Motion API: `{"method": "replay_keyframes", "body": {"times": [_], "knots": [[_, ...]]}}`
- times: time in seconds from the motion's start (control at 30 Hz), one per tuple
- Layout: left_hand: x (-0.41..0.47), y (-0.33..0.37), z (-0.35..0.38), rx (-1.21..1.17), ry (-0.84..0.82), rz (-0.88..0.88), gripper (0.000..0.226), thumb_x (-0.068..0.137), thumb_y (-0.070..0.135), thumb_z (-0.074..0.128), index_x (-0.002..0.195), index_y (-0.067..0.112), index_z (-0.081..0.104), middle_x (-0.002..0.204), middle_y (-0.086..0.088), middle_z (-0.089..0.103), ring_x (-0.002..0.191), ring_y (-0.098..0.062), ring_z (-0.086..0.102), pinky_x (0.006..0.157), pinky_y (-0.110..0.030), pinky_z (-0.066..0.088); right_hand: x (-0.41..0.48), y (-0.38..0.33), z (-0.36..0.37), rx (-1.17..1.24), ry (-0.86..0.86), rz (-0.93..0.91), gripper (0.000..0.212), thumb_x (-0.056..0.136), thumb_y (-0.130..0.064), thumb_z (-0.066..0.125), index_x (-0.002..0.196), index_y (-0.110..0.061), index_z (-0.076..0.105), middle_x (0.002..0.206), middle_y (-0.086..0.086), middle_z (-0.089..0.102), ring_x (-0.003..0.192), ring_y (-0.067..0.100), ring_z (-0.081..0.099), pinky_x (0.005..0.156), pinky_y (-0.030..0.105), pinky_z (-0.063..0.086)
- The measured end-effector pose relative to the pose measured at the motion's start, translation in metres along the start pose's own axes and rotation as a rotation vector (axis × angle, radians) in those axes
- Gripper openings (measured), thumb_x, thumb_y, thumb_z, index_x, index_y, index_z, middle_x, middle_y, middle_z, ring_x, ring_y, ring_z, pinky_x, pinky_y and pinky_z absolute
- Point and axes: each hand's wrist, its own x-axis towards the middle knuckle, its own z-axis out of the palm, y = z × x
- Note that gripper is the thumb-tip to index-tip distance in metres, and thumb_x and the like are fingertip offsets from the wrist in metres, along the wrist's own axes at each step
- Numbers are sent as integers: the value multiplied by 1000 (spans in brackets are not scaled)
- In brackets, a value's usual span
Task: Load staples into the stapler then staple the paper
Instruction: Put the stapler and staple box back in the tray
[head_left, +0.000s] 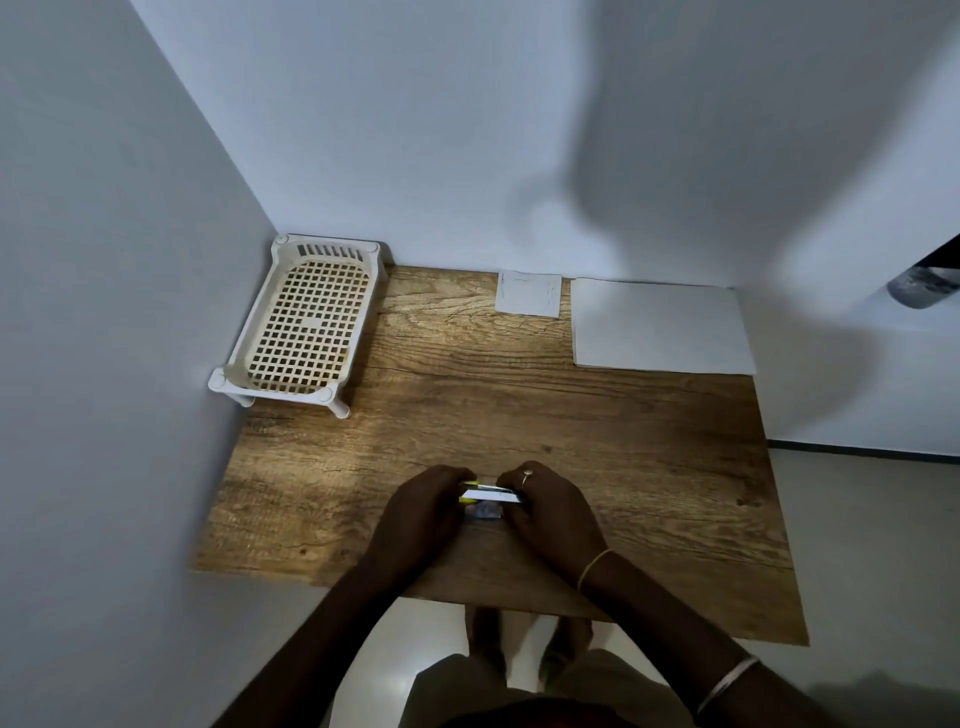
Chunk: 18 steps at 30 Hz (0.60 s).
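Note:
A small yellow and silver stapler (488, 493) is held between both hands above the near middle of the wooden table (519, 405). My left hand (423, 512) grips its left end, and my right hand (550, 512) grips its right end. A small bluish packet (484, 513), possibly the staple box, shows just under the stapler between the hands; most of it is hidden. A stack of white paper (660, 327) lies at the table's far right corner. A smaller white slip (529, 293) lies beside it at the back edge.
A cream plastic mesh basket (306, 322) on short legs stands at the far left, against the corner of two pale walls. The table's right edge drops to a light floor. A dark cylindrical object (922, 286) juts in at the far right.

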Motion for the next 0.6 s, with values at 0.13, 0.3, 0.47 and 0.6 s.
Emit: {"method": "replay_keyframes", "body": {"times": [0.13, 0.3, 0.47, 0.6], "knots": [[-8, -5, 1, 31, -4, 5, 34, 83, 16, 79, 117, 14, 73, 114, -3, 74, 103, -19, 69, 88, -25, 48, -2, -7, 3, -52, -23, 0, 21, 90, -29, 66, 110, -29, 73, 101, -9, 61, 89, 11, 61, 68, 22, 41], [-9, -11, 4, 57, -46, -13, 33, 84, 24, 78, 116, 17, 72, 112, 0, 73, 102, -18, 68, 86, -24, 46, -3, -10, 7, -85, -58, 8, 24, 90, -27, 66, 113, -31, 71, 102, -8, 59, 90, 13, 62, 69, 25, 44], [-8, -15, 9, 87, -84, -39, 38, 84, 25, 78, 121, 17, 70, 117, -1, 71, 108, -20, 65, 88, -23, 41, -4, -7, 12, -118, -60, -3, 28, 91, -26, 64, 118, -27, 68, 107, -4, 63, 103, 17, 60, 80, 29, 46], [-7, -16, 10, 120, -133, -23, 54, 83, 23, 78, 135, 19, 63, 129, -2, 65, 117, -20, 60, 94, -29, 45, -5, -4, 16, -111, -87, 24, 40, 90, -29, 64, 129, -24, 62, 120, -2, 64, 114, 17, 57, 92, 26, 42]]}}
